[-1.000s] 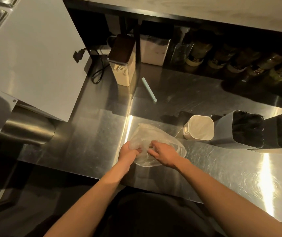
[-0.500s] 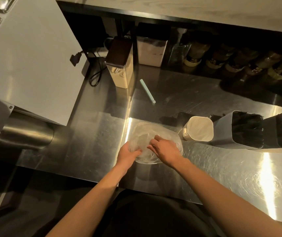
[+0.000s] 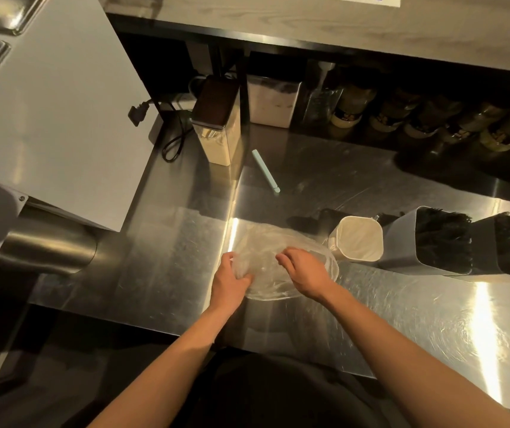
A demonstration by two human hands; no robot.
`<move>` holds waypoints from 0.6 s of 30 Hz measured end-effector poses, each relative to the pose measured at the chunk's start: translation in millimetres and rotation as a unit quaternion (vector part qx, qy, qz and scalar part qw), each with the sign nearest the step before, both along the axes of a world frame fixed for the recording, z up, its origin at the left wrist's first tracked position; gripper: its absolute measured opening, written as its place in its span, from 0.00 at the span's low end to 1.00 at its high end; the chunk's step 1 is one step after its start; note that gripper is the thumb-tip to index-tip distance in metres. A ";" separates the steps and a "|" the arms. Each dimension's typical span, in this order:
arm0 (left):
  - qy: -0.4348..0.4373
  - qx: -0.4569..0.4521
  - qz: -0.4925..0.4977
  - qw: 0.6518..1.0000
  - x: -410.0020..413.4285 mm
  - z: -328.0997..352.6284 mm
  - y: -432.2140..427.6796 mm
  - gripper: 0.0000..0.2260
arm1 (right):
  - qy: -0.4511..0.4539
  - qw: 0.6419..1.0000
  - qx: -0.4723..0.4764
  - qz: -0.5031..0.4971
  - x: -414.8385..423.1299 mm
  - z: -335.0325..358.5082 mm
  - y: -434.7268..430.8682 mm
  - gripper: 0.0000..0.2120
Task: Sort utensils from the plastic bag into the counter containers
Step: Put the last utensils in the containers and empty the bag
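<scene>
A clear plastic bag [image 3: 266, 251] lies crumpled and fairly flat on the steel counter [image 3: 402, 310], near its front edge. My left hand [image 3: 230, 278] grips the bag's left side with curled fingers. My right hand [image 3: 304, 271] lies on the bag's right part, fingers bent and pinching the film. What the bag holds is hard to make out. Right of the bag stands a white container [image 3: 357, 239]. Beyond it two grey containers [image 3: 402, 242] [image 3: 483, 251] hold several black utensils.
A pale green stick [image 3: 265, 170] lies on the counter further back. A tall canister with a dark lid [image 3: 218, 118] and a black cable [image 3: 173, 143] stand at the back left. Jars line the shelf behind. A white appliance panel [image 3: 49, 112] overhangs the left.
The bag has been pressed flatter onto the counter. Both hands have shifted slightly on it, the right hand moving a little apart from the left.
</scene>
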State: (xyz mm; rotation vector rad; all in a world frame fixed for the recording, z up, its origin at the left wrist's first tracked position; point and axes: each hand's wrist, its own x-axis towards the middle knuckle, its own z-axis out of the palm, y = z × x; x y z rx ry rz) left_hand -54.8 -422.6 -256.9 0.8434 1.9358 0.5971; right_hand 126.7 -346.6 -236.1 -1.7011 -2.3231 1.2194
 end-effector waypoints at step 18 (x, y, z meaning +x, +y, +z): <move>0.151 0.214 -0.194 0.945 12.9 31.6 21.7 0.22 | 0.264 0.896 -0.347 -0.086 11.1 56.1 20.0 0.16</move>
